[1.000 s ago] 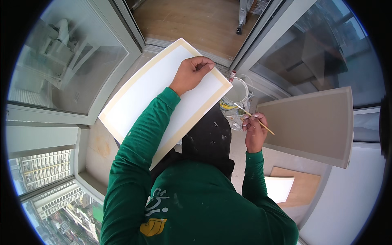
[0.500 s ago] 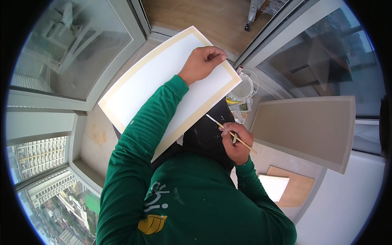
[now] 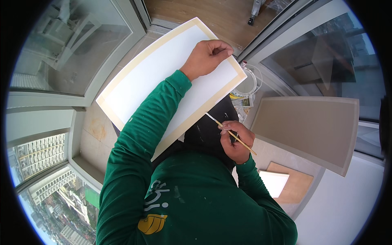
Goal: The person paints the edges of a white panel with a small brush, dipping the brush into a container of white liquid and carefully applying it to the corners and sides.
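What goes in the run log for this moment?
left hand: grips white panel | right hand: holds brush, tip at panel edge

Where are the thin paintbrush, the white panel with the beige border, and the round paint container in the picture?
thin paintbrush (image 3: 233,136): head view, on the wooden handle, at the right hand's fingers.
white panel (image 3: 163,69): head view, on its bare white face.
round paint container (image 3: 250,83): head view, on its pale inside, right of the panel's corner.

— What's under me here?

— A tiled floor (image 3: 94,131), beige, with a stain near the window corner.

— And lying on it?

— A small paint bucket (image 3: 247,83) by the door track, a grey panel (image 3: 307,126) beside it, and a smaller white-faced panel (image 3: 274,182) nearer my feet.
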The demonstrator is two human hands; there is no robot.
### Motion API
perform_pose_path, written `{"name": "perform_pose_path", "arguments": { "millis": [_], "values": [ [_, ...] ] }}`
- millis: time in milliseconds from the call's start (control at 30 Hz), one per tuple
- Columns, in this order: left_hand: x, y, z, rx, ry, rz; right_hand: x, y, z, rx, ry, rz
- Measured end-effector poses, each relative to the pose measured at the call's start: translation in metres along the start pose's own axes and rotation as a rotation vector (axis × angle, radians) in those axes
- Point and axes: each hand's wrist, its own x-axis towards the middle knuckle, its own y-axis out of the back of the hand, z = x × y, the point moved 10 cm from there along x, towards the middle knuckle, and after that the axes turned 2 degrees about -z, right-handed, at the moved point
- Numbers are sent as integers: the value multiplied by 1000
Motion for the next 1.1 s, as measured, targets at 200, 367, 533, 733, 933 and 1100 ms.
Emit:
{"name": "perform_pose_path", "arguments": {
  "millis": [200,367,533,733,933,1100],
  "values": [
    [0,1,1,10,-20,5,1,6,12,-47,-46,46],
    [0,1,2,7,-13,8,3,11,12,-56,-41,83],
    [-1,1,2,9,-5,3,1,-6,-1,-22,-12,-28],
    [-1,-1,2,-12,4,-4,0,0,6,-30,-31,17],
    [-1,1,2,17,-8,7,4,19,14,-62,-52,120],
    [0,0,3,22,-10,-6,0,7,13,-42,-51,68]
  ]
}}
